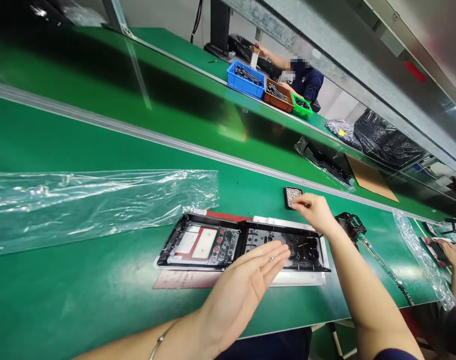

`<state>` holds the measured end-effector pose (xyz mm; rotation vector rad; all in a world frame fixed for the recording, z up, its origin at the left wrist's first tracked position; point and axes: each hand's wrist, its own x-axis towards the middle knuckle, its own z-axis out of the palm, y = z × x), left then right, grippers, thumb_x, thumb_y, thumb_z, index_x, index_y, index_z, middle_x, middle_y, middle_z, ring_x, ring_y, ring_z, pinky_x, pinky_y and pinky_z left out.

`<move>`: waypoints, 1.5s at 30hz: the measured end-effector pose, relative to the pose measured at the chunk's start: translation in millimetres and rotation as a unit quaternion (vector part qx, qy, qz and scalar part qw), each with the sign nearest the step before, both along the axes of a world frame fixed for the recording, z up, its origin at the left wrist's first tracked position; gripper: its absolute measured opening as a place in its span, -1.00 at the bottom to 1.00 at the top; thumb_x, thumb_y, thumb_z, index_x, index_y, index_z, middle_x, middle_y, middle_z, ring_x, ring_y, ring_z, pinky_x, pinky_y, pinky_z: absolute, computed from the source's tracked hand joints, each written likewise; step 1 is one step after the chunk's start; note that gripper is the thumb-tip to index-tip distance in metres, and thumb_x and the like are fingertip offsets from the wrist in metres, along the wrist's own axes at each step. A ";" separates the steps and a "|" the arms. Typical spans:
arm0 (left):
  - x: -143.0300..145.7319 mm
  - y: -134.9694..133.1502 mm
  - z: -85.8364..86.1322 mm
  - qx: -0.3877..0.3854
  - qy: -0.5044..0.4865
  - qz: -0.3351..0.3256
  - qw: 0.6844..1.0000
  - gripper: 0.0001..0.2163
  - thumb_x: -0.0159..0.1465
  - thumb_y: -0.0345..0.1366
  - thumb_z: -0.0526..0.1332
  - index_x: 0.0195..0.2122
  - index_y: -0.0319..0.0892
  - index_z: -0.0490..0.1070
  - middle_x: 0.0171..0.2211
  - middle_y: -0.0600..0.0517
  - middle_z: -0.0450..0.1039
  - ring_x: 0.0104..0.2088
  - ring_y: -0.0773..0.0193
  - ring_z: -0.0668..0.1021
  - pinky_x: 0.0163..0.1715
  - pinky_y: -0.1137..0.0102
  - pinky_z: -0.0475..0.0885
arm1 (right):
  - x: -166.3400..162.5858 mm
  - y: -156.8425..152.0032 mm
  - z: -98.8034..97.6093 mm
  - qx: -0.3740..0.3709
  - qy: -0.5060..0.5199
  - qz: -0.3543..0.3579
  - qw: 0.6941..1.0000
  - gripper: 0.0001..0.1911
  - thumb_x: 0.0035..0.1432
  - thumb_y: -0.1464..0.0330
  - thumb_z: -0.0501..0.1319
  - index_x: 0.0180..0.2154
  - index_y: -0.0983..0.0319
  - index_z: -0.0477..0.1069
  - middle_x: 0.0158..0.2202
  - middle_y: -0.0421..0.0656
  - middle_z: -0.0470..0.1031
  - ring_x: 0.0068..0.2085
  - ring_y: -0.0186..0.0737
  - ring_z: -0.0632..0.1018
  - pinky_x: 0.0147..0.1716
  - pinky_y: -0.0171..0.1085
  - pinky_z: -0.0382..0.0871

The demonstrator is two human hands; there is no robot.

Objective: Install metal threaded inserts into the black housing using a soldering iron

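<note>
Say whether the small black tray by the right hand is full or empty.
The black tray is not empty: small silvery pieces cover its visible floor; depth unclear.

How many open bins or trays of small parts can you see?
4: a black tray by the right hand, then a blue bin, a brown bin and a green bin in a row farther back. Others may be hidden at far right.
</note>
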<state>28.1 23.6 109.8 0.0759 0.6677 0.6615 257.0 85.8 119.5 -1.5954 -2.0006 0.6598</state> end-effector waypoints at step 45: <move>-1.2 -6.5 -4.7 0.087 0.006 -0.078 0.993 -0.78 0.30 -0.44 0.18 -0.11 -0.33 0.60 0.00 -0.23 0.58 0.01 0.11 0.61 0.07 0.34 0.58 | -50.7 -100.5 9.5 0.148 0.164 0.084 0.972 -0.94 0.39 0.45 0.32 -0.18 0.24 0.60 -0.23 -0.22 0.55 -0.19 -0.40 0.55 -0.10 -0.43 0.45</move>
